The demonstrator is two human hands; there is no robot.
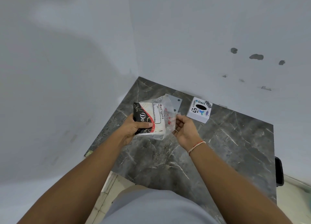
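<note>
Plastic-wrapped tissue pack (151, 117) lies crosswise, mouth rightward; left grip (134, 128) clutches it, right grip (185, 129) pinches wrapper (168, 112).

Two hands are in view, a left hand (134, 129) and a right hand (186, 131), and between them there is one tissue pack (149, 117) in one clear wrapper (168, 111). The one marble table (227, 148) carries one white box (199, 109) with a single black oval opening, and one flat grey plate (177, 104) with two holes showing. There is one thread bracelet (196, 146), one dark object (279, 171) at the table's edge, and three dark patches (256, 56) on the wall.
</note>
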